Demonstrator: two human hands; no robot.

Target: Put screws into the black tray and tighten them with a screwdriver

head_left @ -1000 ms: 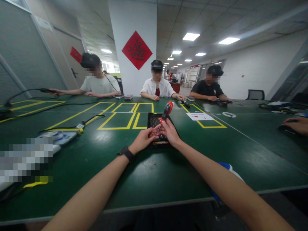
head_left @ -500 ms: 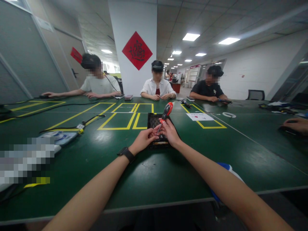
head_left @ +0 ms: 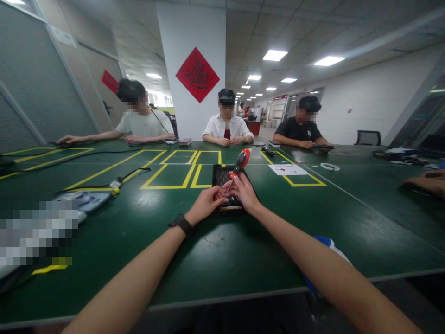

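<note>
A screwdriver (head_left: 240,162) with a black and red handle leans over a black tray (head_left: 222,172), its handle up and its thin shaft pointing down to the left. My right hand (head_left: 245,192) is closed on the screwdriver where the handle meets the shaft. Beside it, my left hand (head_left: 208,202) has thumb and fingers pinched together at the lower end of the shaft. Whether those fingers grip the tip or some small part is hidden. Both hands are over the tray's near part, covering much of its inside. A black band circles my left wrist.
Yellow tape outlines (head_left: 166,176) mark the green table (head_left: 146,260). A white paper sheet (head_left: 288,170) and a tape roll (head_left: 329,167) lie to the right. Cables and a flat pouch (head_left: 86,200) lie left. Three people sit opposite; another person's hand (head_left: 429,183) rests at the right edge.
The view has shifted very slightly. My hands and the screwdriver hold almost the same pose over the tray.
</note>
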